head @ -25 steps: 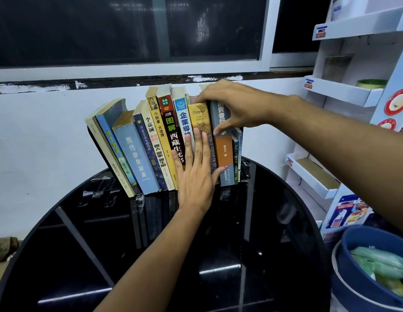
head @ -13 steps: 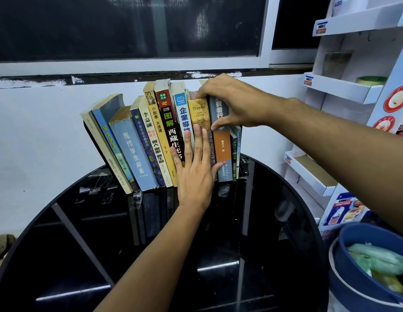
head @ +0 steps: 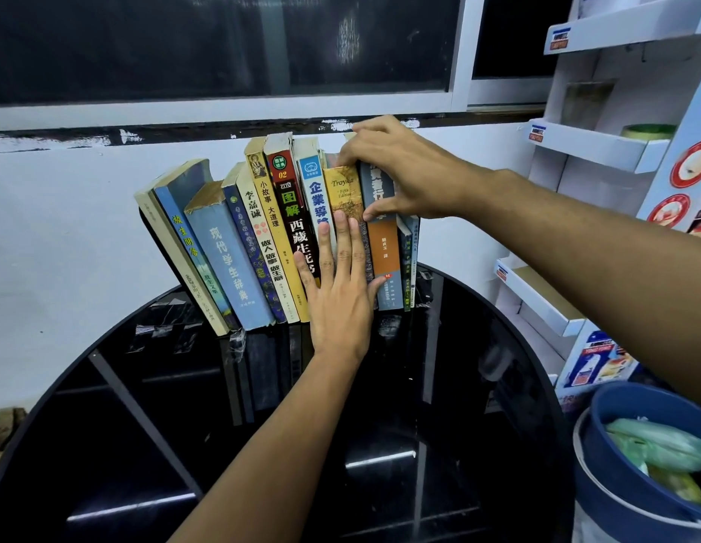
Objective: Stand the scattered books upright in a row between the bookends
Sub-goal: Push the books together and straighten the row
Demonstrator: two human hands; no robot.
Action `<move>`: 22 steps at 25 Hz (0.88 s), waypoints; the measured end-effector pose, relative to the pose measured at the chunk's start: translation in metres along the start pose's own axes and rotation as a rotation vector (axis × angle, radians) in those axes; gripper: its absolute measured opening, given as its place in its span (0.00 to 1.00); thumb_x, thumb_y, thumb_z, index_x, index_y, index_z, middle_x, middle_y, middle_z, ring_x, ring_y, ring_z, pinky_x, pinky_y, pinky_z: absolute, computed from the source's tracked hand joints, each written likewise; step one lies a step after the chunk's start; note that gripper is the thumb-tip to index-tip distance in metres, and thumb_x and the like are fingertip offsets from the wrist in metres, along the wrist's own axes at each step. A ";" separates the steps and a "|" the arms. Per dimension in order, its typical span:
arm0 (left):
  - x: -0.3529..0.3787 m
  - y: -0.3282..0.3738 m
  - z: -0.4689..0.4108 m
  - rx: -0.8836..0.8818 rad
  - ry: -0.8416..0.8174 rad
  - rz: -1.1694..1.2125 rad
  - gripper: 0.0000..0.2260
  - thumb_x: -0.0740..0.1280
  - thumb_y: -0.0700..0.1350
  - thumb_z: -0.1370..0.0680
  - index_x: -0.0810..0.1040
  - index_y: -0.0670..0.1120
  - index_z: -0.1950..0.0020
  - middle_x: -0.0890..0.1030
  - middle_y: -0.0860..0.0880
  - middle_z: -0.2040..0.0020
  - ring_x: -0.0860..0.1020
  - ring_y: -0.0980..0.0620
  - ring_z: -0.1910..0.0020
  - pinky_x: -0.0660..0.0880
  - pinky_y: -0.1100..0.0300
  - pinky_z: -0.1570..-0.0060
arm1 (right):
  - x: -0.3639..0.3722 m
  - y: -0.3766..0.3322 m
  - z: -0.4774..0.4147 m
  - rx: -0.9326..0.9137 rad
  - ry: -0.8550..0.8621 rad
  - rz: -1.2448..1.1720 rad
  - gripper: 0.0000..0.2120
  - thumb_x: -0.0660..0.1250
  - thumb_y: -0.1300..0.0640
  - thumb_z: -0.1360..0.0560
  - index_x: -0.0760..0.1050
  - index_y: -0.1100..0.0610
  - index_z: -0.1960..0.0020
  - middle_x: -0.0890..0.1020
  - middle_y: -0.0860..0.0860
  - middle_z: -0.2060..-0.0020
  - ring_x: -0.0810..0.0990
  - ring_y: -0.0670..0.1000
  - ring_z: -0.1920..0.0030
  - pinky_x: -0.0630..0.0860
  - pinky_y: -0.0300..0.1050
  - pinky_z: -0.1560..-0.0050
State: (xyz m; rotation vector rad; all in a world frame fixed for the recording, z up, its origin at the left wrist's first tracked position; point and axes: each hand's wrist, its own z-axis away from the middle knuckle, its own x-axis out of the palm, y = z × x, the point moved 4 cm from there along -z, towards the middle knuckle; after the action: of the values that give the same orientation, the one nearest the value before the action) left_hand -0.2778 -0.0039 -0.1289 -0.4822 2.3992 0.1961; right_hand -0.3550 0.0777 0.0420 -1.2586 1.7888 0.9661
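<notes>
The yellow book (head: pixel 343 190) is pressed by the flat, straight-fingered left hand (head: pixel 339 295); the adjoining grey-and-orange book (head: pixel 386 244) is gripped near its top by the right hand (head: pixel 396 170).

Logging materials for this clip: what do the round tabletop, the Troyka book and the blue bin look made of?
Round tabletop: likely black glass, glossy; it mirrors the books, with bright light streaks. Troyka book: paper, yellow cover with a worn, scuffed spine. Blue bin: probably plastic, smooth with a dull sheen.
</notes>
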 end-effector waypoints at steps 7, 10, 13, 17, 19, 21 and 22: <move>0.001 0.000 0.001 0.006 -0.008 0.004 0.40 0.52 0.66 0.18 0.37 0.44 0.18 0.34 0.45 0.19 0.32 0.45 0.21 0.42 0.35 0.23 | 0.001 0.000 0.001 0.008 0.014 -0.013 0.31 0.78 0.47 0.30 0.71 0.51 0.31 0.72 0.49 0.29 0.59 0.54 0.24 0.66 0.58 0.28; 0.001 0.000 0.000 0.001 -0.017 0.006 0.40 0.53 0.65 0.18 0.37 0.44 0.18 0.34 0.45 0.19 0.32 0.45 0.21 0.40 0.35 0.24 | 0.001 0.000 0.002 -0.007 0.018 0.002 0.32 0.77 0.46 0.29 0.70 0.51 0.30 0.71 0.49 0.28 0.59 0.54 0.24 0.66 0.60 0.28; -0.004 0.002 0.000 -0.006 -0.033 0.069 0.39 0.53 0.64 0.17 0.38 0.44 0.18 0.36 0.44 0.18 0.34 0.44 0.20 0.40 0.34 0.24 | 0.002 0.001 0.012 -0.004 0.026 0.050 0.39 0.74 0.43 0.27 0.62 0.48 0.21 0.58 0.52 0.21 0.57 0.56 0.23 0.64 0.59 0.27; -0.016 0.013 0.000 0.009 -0.060 0.254 0.41 0.55 0.65 0.18 0.37 0.44 0.18 0.36 0.44 0.18 0.35 0.45 0.20 0.41 0.34 0.23 | 0.008 0.015 0.044 0.118 0.046 -0.028 0.56 0.72 0.35 0.29 0.39 0.53 0.18 0.43 0.50 0.18 0.48 0.52 0.19 0.58 0.60 0.23; -0.019 0.023 -0.004 0.047 -0.058 0.263 0.44 0.57 0.67 0.20 0.37 0.44 0.18 0.35 0.45 0.18 0.35 0.45 0.20 0.38 0.36 0.23 | 0.010 0.025 0.056 0.183 0.035 -0.034 0.58 0.72 0.34 0.29 0.38 0.55 0.18 0.43 0.51 0.18 0.45 0.50 0.19 0.57 0.58 0.22; -0.017 0.029 -0.008 0.054 -0.053 0.229 0.47 0.59 0.69 0.22 0.35 0.44 0.19 0.34 0.45 0.19 0.34 0.45 0.20 0.35 0.38 0.24 | 0.014 0.033 0.064 0.199 -0.016 -0.021 0.56 0.71 0.35 0.29 0.39 0.55 0.18 0.45 0.51 0.18 0.47 0.50 0.19 0.57 0.57 0.22; -0.014 0.030 -0.010 0.050 -0.052 0.205 0.48 0.59 0.69 0.22 0.35 0.44 0.19 0.34 0.44 0.19 0.34 0.44 0.20 0.34 0.38 0.24 | 0.017 0.035 0.066 0.190 -0.043 -0.011 0.55 0.71 0.35 0.29 0.40 0.54 0.18 0.46 0.50 0.18 0.48 0.50 0.19 0.57 0.56 0.22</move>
State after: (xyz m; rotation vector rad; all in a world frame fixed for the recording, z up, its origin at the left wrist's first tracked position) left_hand -0.2855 0.0251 -0.1120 -0.2052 2.3943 0.2351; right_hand -0.3835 0.1378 0.0033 -1.1195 1.7925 0.7909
